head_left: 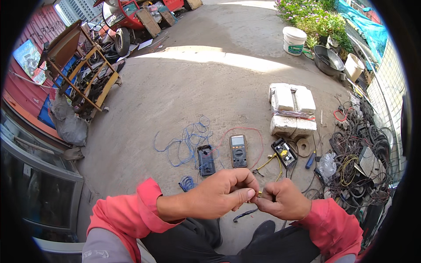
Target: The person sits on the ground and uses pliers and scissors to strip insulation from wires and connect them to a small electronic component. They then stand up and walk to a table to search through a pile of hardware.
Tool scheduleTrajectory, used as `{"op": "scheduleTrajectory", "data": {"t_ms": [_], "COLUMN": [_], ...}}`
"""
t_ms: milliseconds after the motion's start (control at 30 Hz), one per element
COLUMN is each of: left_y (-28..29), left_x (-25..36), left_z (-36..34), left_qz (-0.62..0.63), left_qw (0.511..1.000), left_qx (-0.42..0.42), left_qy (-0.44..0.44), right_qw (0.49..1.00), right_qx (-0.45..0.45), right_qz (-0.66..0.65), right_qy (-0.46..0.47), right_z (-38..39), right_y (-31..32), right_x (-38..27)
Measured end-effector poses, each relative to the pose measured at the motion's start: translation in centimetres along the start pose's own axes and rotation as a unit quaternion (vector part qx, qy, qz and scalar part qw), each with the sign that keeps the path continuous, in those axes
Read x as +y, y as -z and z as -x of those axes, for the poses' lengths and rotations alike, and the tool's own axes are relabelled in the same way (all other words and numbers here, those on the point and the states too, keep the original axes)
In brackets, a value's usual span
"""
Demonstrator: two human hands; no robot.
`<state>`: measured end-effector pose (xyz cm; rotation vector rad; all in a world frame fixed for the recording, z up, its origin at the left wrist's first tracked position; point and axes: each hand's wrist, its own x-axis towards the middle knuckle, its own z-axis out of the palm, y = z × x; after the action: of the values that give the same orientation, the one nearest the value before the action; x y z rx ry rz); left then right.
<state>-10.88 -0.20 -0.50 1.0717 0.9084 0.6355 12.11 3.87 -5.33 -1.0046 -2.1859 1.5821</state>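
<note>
My left hand (215, 195) and my right hand (286, 201) meet at the fingertips, both closed in a pinch. A thin yellow wire (260, 192) shows between them; its exact end is hidden by the fingers. Beyond the hands lies a grey multimeter (239, 158) with a screen and a dial. To its left is an open dark plastic case (206, 161), with loose blue wire (179, 141) around it and a blue coil (187, 183) nearer me. A black box with exposed inner parts (284, 153) lies right of the multimeter, yellow leads running from it. Nearby stands a blue-handled screwdriver (310, 160).
White foam blocks (293, 111) bound together sit ahead on the right. A tangle of cables and scrap (357, 162) fills the right side. A metal-framed glass panel (41, 184) is at the left, with a cart of parts (83, 72) beyond. A white bucket (294, 40) stands farther off.
</note>
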Motion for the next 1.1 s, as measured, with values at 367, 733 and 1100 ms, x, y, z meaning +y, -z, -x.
{"op": "scheduleTrajectory", "data": {"t_ms": [367,733,1100], "left_y": [2.1,3.7,-8.5], "left_x": [0.2,-4.4,5.5], "left_z": [-2.9,0.6,27.5], "left_qz": [-0.283,-0.353,-0.196], "left_qw": [0.948,0.879,0.758], "left_qx": [0.075,0.319,0.614], "left_qy": [-0.126,-0.036,0.106], "right_qw": [0.988,0.940,0.906], "right_qx": [-0.063,0.093,-0.023], "right_qz": [0.139,0.239,-0.049], "right_qy": [0.016,-0.226,-0.419], "right_z": [-8.7,-5.6,8.1], "right_y": [0.1,-2.9,-2.5], "right_x": [7.8,6.8,-14.9]}}
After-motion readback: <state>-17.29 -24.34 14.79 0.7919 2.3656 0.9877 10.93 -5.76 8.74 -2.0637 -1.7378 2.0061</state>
